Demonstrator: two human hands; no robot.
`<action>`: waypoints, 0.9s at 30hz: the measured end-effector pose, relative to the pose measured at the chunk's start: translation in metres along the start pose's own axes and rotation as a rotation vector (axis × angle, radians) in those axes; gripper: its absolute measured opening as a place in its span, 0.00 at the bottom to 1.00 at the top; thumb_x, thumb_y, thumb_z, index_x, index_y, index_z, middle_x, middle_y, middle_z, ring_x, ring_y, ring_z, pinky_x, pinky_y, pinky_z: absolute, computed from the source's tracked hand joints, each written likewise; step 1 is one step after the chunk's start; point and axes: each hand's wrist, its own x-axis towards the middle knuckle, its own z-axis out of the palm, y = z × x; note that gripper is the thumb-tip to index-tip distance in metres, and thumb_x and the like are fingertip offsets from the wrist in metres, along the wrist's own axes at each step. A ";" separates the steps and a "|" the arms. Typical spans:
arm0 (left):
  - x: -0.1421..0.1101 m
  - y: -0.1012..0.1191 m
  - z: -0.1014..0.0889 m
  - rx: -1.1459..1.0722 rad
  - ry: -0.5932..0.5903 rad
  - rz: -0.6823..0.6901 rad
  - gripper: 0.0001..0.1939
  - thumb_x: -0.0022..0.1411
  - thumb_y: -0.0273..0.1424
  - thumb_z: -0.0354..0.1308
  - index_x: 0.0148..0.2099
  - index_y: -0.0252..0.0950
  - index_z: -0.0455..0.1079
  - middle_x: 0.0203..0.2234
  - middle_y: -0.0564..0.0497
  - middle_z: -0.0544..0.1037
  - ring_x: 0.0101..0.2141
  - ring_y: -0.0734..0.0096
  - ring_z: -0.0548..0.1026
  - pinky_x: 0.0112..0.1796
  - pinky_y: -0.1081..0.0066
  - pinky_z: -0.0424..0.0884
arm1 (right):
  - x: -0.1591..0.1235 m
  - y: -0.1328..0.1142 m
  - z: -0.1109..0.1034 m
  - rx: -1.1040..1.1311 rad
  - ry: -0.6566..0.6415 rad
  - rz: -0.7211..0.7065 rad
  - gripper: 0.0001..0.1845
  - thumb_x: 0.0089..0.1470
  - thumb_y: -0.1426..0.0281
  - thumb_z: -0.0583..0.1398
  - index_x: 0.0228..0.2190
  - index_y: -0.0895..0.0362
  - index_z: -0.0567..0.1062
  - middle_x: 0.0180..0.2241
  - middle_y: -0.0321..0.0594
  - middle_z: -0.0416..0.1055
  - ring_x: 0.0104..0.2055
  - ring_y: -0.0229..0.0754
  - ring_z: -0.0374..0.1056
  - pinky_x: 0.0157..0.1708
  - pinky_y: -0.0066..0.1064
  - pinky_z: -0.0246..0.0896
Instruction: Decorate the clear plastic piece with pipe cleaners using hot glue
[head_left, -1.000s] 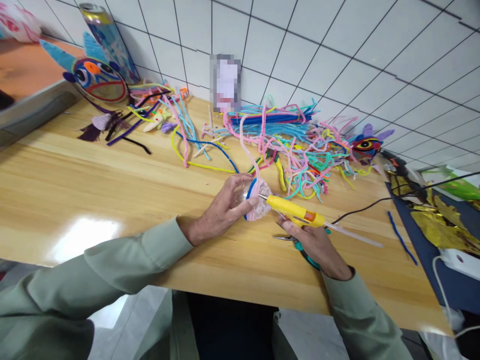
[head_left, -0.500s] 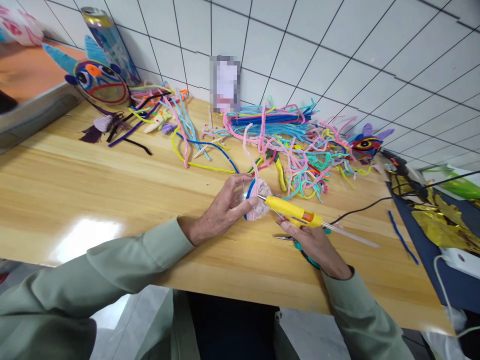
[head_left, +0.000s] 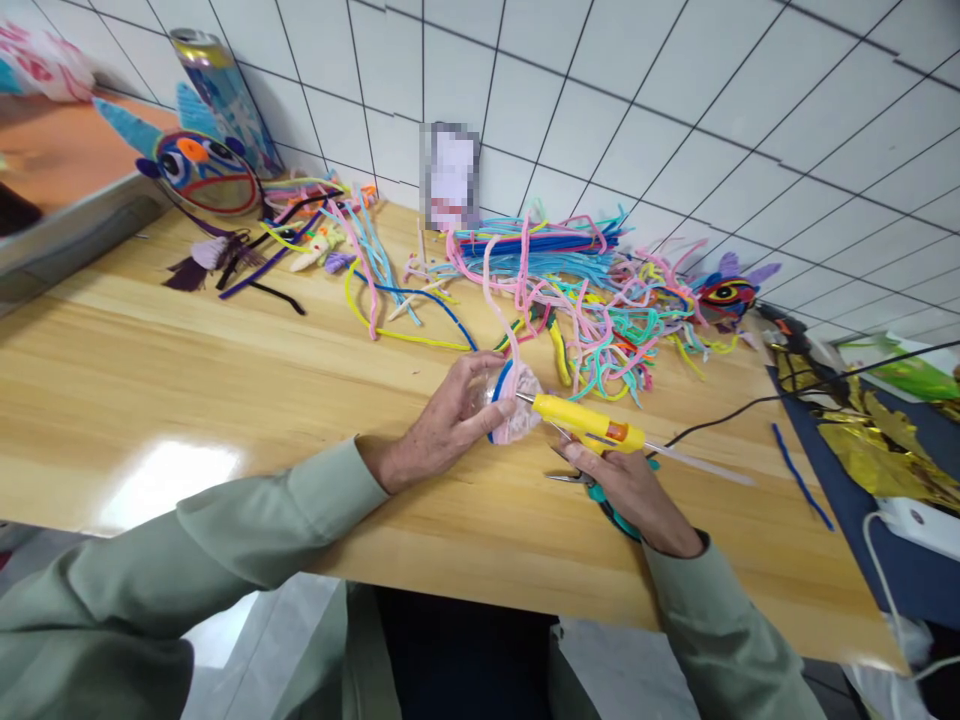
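Observation:
My left hand (head_left: 450, 410) is closed around a small round clear plastic piece (head_left: 528, 392), edged with a blue pipe cleaner (head_left: 498, 382). A pink pipe cleaner (head_left: 508, 350) lies along that edge, and its free end rises toward the back. Fingers of my right hand (head_left: 619, 475) wrap the grip of a yellow hot glue gun (head_left: 577, 415), whose metal nozzle points left and meets the pink strip beside my left thumb. A clear glue stick (head_left: 697, 463) sticks out of the gun's rear. Beneath my right hand lie teal-handled pliers (head_left: 574, 478), partly covered.
Tangled pipe cleaners (head_left: 615, 340) and a bundle (head_left: 540, 250) lie along the wall. Yellow-handled pliers (head_left: 559, 345) rest just behind my hands. Decorated masks (head_left: 210, 175) and a can (head_left: 225, 95) stand at the back left. The gun's black cord (head_left: 750, 405) runs right.
The view has tilted slightly. Both hands, the plastic piece and the glue gun keep almost the same places, with the nozzle still against the pink pipe cleaner.

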 end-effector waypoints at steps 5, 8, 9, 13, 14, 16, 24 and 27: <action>0.000 0.001 0.000 -0.001 0.003 -0.010 0.23 0.76 0.43 0.62 0.66 0.43 0.64 0.62 0.43 0.72 0.65 0.56 0.71 0.69 0.53 0.66 | 0.001 0.002 0.000 0.003 -0.010 -0.002 0.29 0.52 0.41 0.71 0.40 0.52 0.86 0.43 0.44 0.86 0.51 0.57 0.81 0.55 0.50 0.78; 0.000 0.001 0.000 0.002 0.007 -0.007 0.24 0.76 0.44 0.62 0.66 0.43 0.64 0.62 0.43 0.72 0.65 0.55 0.71 0.69 0.52 0.66 | 0.000 -0.002 0.000 -0.013 -0.007 0.009 0.29 0.52 0.40 0.71 0.39 0.52 0.86 0.43 0.44 0.86 0.51 0.57 0.80 0.55 0.50 0.78; 0.000 0.001 0.000 0.002 0.008 -0.006 0.24 0.76 0.44 0.62 0.67 0.43 0.64 0.62 0.43 0.72 0.65 0.55 0.71 0.70 0.51 0.66 | 0.000 -0.004 0.000 -0.024 -0.002 0.011 0.29 0.52 0.40 0.70 0.38 0.52 0.86 0.43 0.44 0.86 0.51 0.57 0.80 0.56 0.50 0.78; 0.000 0.001 -0.001 0.010 -0.003 -0.002 0.24 0.76 0.44 0.61 0.67 0.43 0.64 0.63 0.43 0.72 0.65 0.55 0.71 0.69 0.51 0.67 | -0.001 -0.008 0.001 -0.036 0.017 0.000 0.28 0.53 0.40 0.70 0.37 0.51 0.86 0.41 0.43 0.86 0.50 0.57 0.81 0.57 0.51 0.79; 0.000 0.002 -0.001 0.016 -0.007 -0.001 0.24 0.76 0.44 0.61 0.67 0.43 0.63 0.63 0.42 0.72 0.65 0.55 0.71 0.69 0.51 0.67 | -0.001 -0.008 0.001 -0.023 0.012 0.000 0.28 0.52 0.40 0.71 0.37 0.51 0.86 0.41 0.43 0.86 0.50 0.57 0.81 0.56 0.51 0.79; 0.000 0.003 -0.002 0.025 -0.011 0.003 0.24 0.76 0.44 0.61 0.67 0.43 0.63 0.63 0.42 0.72 0.65 0.55 0.71 0.70 0.51 0.66 | -0.001 -0.007 0.002 0.001 -0.004 0.005 0.28 0.51 0.40 0.72 0.38 0.51 0.87 0.42 0.43 0.87 0.51 0.57 0.81 0.56 0.51 0.79; 0.000 0.003 -0.001 0.011 -0.008 -0.005 0.23 0.77 0.43 0.61 0.67 0.42 0.63 0.63 0.42 0.72 0.66 0.55 0.71 0.70 0.51 0.66 | 0.000 -0.005 0.002 0.007 0.007 -0.004 0.29 0.51 0.38 0.71 0.36 0.51 0.86 0.42 0.44 0.86 0.52 0.57 0.81 0.58 0.52 0.78; 0.000 0.002 0.000 0.007 0.003 -0.003 0.24 0.76 0.44 0.62 0.67 0.42 0.64 0.62 0.43 0.73 0.65 0.54 0.71 0.69 0.50 0.66 | 0.000 -0.004 0.001 0.002 0.002 -0.005 0.30 0.51 0.38 0.70 0.37 0.51 0.86 0.42 0.44 0.86 0.51 0.57 0.81 0.56 0.51 0.79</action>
